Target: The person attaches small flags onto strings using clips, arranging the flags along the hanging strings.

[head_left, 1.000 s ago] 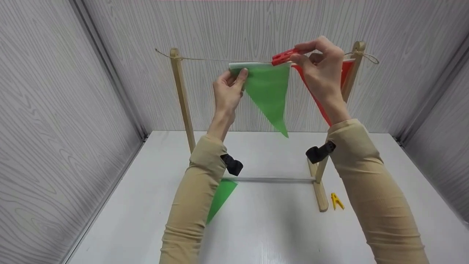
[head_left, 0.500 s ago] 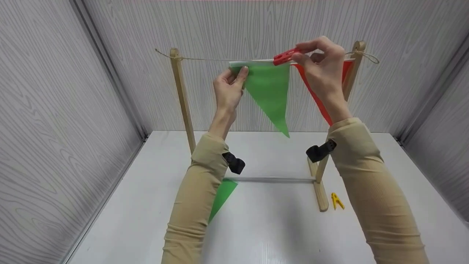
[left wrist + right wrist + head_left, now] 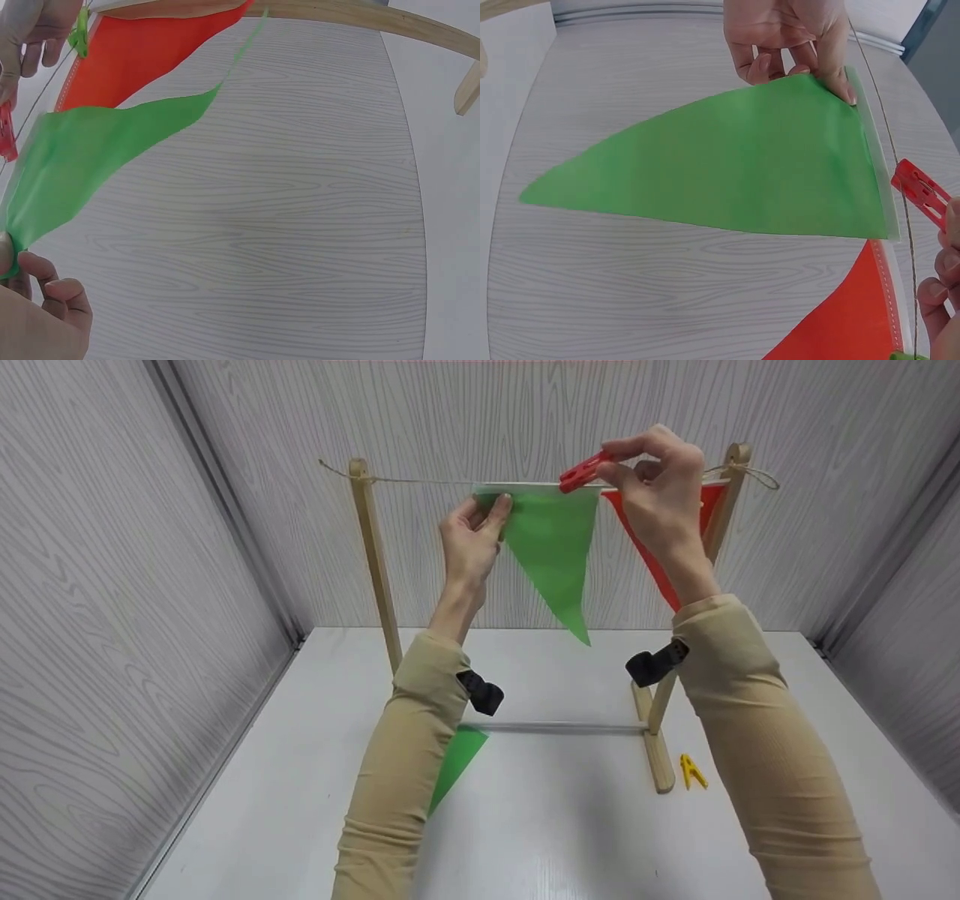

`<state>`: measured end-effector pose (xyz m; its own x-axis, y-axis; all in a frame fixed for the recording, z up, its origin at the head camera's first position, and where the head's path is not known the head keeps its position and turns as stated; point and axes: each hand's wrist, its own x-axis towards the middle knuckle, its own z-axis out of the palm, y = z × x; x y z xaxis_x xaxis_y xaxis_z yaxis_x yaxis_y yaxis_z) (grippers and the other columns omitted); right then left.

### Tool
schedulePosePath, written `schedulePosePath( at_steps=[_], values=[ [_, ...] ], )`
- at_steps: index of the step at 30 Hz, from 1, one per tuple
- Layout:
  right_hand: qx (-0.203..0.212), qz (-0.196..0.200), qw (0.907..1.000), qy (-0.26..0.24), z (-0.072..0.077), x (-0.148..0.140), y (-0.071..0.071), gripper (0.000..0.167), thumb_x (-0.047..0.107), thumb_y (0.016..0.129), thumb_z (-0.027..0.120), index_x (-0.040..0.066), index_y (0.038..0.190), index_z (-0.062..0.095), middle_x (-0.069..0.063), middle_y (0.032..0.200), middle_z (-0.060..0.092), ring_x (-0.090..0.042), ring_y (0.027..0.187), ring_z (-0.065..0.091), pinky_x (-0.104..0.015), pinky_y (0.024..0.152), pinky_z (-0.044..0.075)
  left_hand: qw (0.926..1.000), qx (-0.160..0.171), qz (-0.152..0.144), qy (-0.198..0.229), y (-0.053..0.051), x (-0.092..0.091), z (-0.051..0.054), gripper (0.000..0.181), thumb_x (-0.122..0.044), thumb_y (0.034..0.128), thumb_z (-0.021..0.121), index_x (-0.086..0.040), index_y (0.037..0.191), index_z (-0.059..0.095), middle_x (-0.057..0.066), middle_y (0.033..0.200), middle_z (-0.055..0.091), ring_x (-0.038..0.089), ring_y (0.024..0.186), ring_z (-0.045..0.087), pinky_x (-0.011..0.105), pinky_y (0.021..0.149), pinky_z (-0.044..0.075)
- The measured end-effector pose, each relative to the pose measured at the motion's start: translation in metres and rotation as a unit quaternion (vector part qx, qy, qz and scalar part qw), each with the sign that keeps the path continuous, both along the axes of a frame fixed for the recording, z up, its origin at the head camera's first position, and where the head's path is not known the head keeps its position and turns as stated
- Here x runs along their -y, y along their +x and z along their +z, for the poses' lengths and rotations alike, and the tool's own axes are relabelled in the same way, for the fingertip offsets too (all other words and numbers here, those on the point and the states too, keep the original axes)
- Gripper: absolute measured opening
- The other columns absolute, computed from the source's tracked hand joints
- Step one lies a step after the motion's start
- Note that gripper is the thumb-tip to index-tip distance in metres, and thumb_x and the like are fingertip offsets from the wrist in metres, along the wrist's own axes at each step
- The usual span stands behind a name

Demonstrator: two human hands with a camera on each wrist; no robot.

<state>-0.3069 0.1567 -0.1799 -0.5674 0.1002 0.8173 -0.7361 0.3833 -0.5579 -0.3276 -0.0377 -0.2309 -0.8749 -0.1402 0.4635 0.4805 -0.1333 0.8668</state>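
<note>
Left hand (image 3: 471,540) pinches the green triangular fabric pennant (image 3: 553,540) by its top corner, apparently to align its white hem (image 3: 879,165) with the thin beige twine (image 3: 420,481); right hand (image 3: 664,495) pinches a red plastic clothespin (image 3: 583,472) there.

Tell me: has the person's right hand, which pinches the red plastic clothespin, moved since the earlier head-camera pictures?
Yes, slightly upward: in the head view, the right hand sits higher against the tan wooden post on the right.
</note>
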Motion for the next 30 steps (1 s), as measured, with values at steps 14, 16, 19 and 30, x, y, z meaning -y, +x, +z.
schedulePosePath(
  at_steps=[14, 16, 19, 30],
  values=[
    [-0.004, 0.007, 0.9999, -0.008, 0.0021, -0.0004, -0.0003, 0.014, 0.000, 0.088, 0.075, -0.003, 0.101, 0.077, 0.018, 0.085, 0.062, -0.002, 0.077, 0.054, -0.015, 0.059, 0.037, 0.9999, 0.001, -0.012, 0.007, 0.0003, -0.0015, 0.0010, 0.023, -0.016, 0.0995, 0.063, 0.001, 0.114, 0.068, -0.006, 0.078, 0.062, 0.003, 0.063, 0.046, 0.016, 0.056, 0.035],
    [-0.004, 0.011, 0.9999, -0.011, 0.0012, -0.0007, -0.0015, 0.014, -0.001, 0.087, 0.075, -0.003, 0.101, 0.077, 0.018, 0.085, 0.062, -0.002, 0.078, 0.054, -0.015, 0.059, 0.037, 0.9999, 0.001, -0.015, 0.008, 0.0010, -0.0016, 0.0006, 0.023, -0.016, 0.0998, 0.063, 0.001, 0.114, 0.068, -0.007, 0.075, 0.058, 0.004, 0.063, 0.045, 0.017, 0.056, 0.035],
    [-0.008, 0.012, 0.9999, -0.009, -0.0007, -0.0016, -0.0039, 0.015, -0.002, 0.087, 0.075, -0.004, 0.101, 0.076, 0.019, 0.086, 0.063, -0.002, 0.078, 0.055, -0.015, 0.058, 0.037, 0.9998, 0.000, -0.018, 0.010, 0.0016, -0.0020, 0.0005, 0.023, -0.016, 0.0996, 0.063, 0.002, 0.113, 0.068, -0.007, 0.074, 0.058, 0.004, 0.063, 0.045, 0.017, 0.055, 0.035],
    [0.009, 0.009, 0.9999, 0.002, -0.0011, -0.0013, -0.0045, 0.014, -0.004, 0.088, 0.073, -0.006, 0.101, 0.075, 0.017, 0.086, 0.062, 0.001, 0.066, 0.049, -0.014, 0.056, 0.037, 0.9998, 0.009, -0.013, 0.013, 0.0007, -0.0048, 0.0017, 0.024, -0.016, 0.0985, 0.065, 0.000, 0.115, 0.069, -0.006, 0.079, 0.064, 0.003, 0.063, 0.048, 0.016, 0.056, 0.036]
  ],
)
